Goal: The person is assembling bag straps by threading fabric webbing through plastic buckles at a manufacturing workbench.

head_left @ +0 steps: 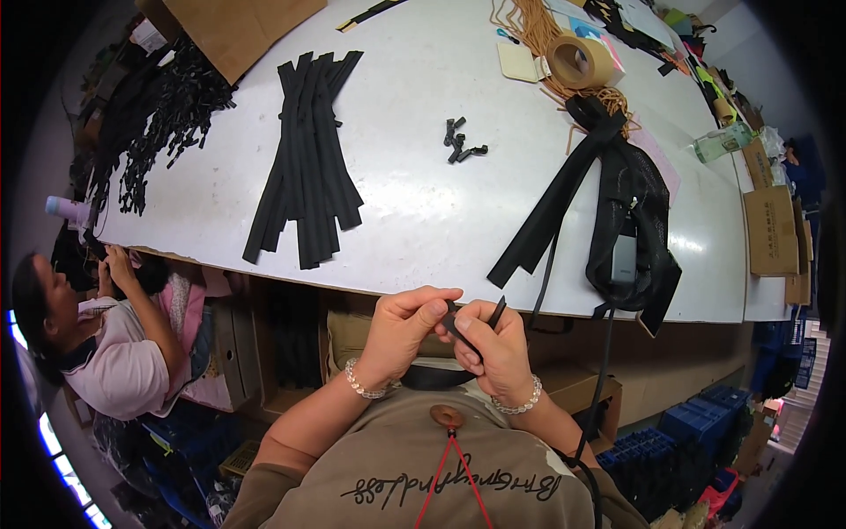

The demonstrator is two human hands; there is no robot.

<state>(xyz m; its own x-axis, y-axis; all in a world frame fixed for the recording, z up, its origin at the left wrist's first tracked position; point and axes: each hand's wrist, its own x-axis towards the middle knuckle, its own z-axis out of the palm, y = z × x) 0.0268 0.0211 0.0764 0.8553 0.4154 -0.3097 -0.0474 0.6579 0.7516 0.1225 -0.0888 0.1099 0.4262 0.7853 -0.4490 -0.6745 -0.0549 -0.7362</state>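
My left hand [407, 324] and my right hand [496, 348] meet just off the table's near edge. Both are closed on a black strap [462, 337], pinched between thumbs and fingers. One end of the strap sticks up past my right hand. Whether a small fitting is also between the left fingertips is hidden. Farther in on the table lies a little group of small black plastic pieces [458, 141]. A bundle of flat black straps [310, 167] is spread out to the left.
At right lie a black mesh pouch with a grey device [624, 260], a black cord and more black strips [551, 198]. Behind them are a tape roll [582, 62] and tan cords. A dark heap of cords [176, 106] and a cardboard box [242, 31] fill the far left. A co-worker [123, 353] sits at left.
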